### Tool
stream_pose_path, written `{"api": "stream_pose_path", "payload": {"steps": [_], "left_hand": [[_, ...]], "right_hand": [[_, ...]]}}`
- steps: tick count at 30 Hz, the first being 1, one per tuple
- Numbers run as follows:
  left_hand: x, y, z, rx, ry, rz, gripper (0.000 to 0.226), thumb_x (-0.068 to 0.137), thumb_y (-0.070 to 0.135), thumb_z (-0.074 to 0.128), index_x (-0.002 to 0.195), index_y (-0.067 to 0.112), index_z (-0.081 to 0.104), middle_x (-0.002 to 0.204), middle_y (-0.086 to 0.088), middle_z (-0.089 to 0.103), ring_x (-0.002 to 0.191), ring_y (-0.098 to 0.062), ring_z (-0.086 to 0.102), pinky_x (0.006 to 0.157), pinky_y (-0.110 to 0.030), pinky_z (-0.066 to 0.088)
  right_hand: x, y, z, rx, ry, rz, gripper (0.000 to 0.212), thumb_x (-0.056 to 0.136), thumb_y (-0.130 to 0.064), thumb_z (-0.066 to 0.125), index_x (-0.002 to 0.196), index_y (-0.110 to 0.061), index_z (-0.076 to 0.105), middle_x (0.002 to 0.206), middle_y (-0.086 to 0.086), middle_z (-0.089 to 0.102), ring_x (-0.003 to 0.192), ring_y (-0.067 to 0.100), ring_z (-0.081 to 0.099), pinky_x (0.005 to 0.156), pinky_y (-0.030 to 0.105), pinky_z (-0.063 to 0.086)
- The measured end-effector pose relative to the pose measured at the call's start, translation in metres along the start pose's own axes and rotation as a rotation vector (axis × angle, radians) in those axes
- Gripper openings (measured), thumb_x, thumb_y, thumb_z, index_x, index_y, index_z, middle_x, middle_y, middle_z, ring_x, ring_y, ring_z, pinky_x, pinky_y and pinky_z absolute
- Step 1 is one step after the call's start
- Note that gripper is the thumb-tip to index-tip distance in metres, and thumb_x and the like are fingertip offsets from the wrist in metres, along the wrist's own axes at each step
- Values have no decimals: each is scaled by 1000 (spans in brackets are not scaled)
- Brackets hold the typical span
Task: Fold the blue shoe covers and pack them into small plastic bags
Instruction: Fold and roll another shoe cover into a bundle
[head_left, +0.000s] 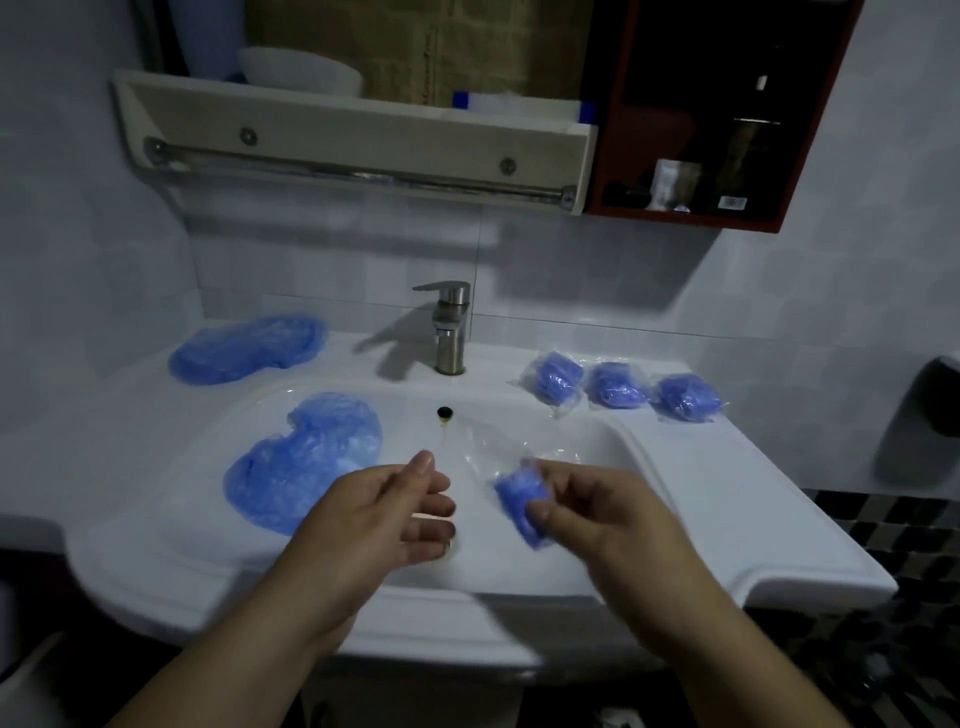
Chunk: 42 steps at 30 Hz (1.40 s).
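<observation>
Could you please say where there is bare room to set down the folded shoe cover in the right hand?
Bare sink top lies in front of the three packed bags, right of the basin. The back left corner holds unfolded shoe covers; another shoe cover fills the basin's left.

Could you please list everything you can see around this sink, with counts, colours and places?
Sink: one, white, centre.
Tap: one, silver, behind the basin.
Packed bags: three, clear with blue inside, in a row on the sink's right ledge.
Loose shoe covers: two heaps, blue, one in the basin's left side, one on the back left ledge.
Folded shoe cover: one, blue, held above the basin.
Clear bag: one, see-through, at the folded cover; whether it encloses it is unclear.
Shelf: one, pale, with a metal rail, on the wall.
Bowl: one, white, on the shelf.
Cabinet: one, red-brown, upper right.
Left hand: open, empty, over the basin.
Right hand: fingers pinch the folded shoe cover.
</observation>
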<state>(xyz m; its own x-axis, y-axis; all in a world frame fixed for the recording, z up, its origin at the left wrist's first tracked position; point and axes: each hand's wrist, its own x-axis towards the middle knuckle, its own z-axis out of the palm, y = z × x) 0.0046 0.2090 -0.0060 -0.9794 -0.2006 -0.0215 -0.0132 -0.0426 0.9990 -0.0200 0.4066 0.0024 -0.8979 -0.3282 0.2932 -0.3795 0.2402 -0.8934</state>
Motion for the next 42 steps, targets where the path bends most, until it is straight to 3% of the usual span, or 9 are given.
{"api": "stream_pose_path", "payload": {"steps": [4, 7, 16, 20, 24, 30, 33, 36, 42], "left_hand": [[-3, 7, -8, -53, -28, -22, 23, 97, 23, 58, 94, 6, 73, 89, -14, 75, 80, -28, 75, 65, -30, 59], [0, 5, -15, -72, -19, -63, 16, 94, 18, 63, 94, 4, 72, 88, -15, 75, 77, -27, 75, 62, -27, 58], [-2, 6, -20, -107, -16, -45, 25, 96, 28, 59, 90, 7, 71, 84, -12, 74, 77, -28, 75, 67, -36, 59], [-2, 4, -21, -11, 55, -28, 9, 90, 8, 66, 92, 14, 72, 88, -8, 76, 74, -21, 75, 64, -31, 58], [-1, 5, -23, 240, 165, 209, 52, 80, 3, 77, 111, 41, 61, 102, 14, 66, 80, -8, 70, 64, -17, 56], [-5, 1, -23, 480, 267, 398, 21, 76, 17, 83, 68, 30, 69, 70, 22, 68, 70, 4, 64, 58, -7, 46], [-3, -2, -22, 562, 383, 397, 27, 74, 14, 84, 67, 29, 63, 64, 12, 66, 69, 2, 63, 55, -7, 44], [-4, -2, -18, 585, 422, 399, 30, 74, 8, 81, 71, 30, 60, 73, 12, 62, 68, -3, 61, 57, -7, 43], [-11, -1, -7, 617, 371, 399, 28, 75, 12, 80, 75, 31, 60, 82, 16, 62, 72, -5, 61, 60, -10, 42]], "right_hand": [[-6, -8, 18, -160, -77, -111, 10, 83, -7, 71, 74, -10, 69, 106, -24, 66, 101, -7, 62, 82, 8, 42], [-4, -5, 20, -261, -83, -163, 7, 83, -18, 72, 79, -13, 69, 119, -32, 60, 114, -9, 56, 98, 16, 41], [-6, -13, 28, -428, -138, -174, 12, 81, -32, 74, 78, -24, 65, 128, -46, 43, 119, -21, 43, 95, 1, 30], [-8, -19, 27, -384, -243, -150, 10, 80, -22, 75, 76, -21, 66, 127, -44, 47, 118, -18, 46, 97, 3, 32], [-7, -21, 25, -372, -312, -65, 9, 79, -24, 76, 78, -24, 67, 127, -41, 50, 119, -14, 48, 109, 21, 35], [-7, -14, 24, -399, -165, -121, 10, 80, -32, 74, 80, -24, 68, 140, -36, 38, 119, -9, 51, 105, 30, 44], [-7, -15, 24, -445, -30, -172, 7, 77, -33, 75, 78, -29, 69, 122, -28, 50, 100, 0, 61, 83, 25, 54], [-9, -23, 25, -528, -7, -265, 9, 77, -33, 75, 75, -30, 66, 87, -15, 60, 80, 9, 60, 63, 18, 47], [-10, -20, 50, -743, 118, -217, 13, 80, -44, 71, 78, -33, 67, 70, -15, 58, 64, 10, 54, 58, 15, 38]]}}
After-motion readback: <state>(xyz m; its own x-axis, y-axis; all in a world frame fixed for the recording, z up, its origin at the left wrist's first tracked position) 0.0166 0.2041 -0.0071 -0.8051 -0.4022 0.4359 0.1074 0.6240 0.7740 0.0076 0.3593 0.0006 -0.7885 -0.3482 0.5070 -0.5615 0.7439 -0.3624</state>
